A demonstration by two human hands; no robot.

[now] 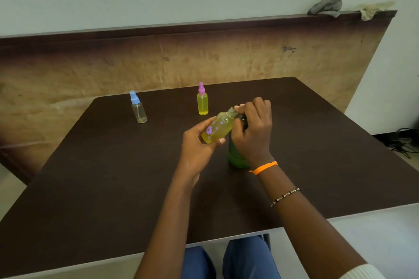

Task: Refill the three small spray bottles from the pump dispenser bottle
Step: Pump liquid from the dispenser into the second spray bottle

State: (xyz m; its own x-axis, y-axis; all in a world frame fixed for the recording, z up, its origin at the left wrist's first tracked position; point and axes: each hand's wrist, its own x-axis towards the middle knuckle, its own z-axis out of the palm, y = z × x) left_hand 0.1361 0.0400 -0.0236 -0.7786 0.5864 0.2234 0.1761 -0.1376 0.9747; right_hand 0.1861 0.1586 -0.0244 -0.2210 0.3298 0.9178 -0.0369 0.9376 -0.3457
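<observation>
Flowered spray bottle [217, 127], capless at centre frame, is gripped round its base by the left hand [197, 142], neck tilted up and right to meet the pump dispenser bottle [237, 154], probably so liquid lands inside. Right hand [254, 129] fingers curl over the pump head. Pink-capped bottle [202, 100] and blue-capped bottle [138, 107] stand upright, upper left on the tabletop [113, 176].
</observation>
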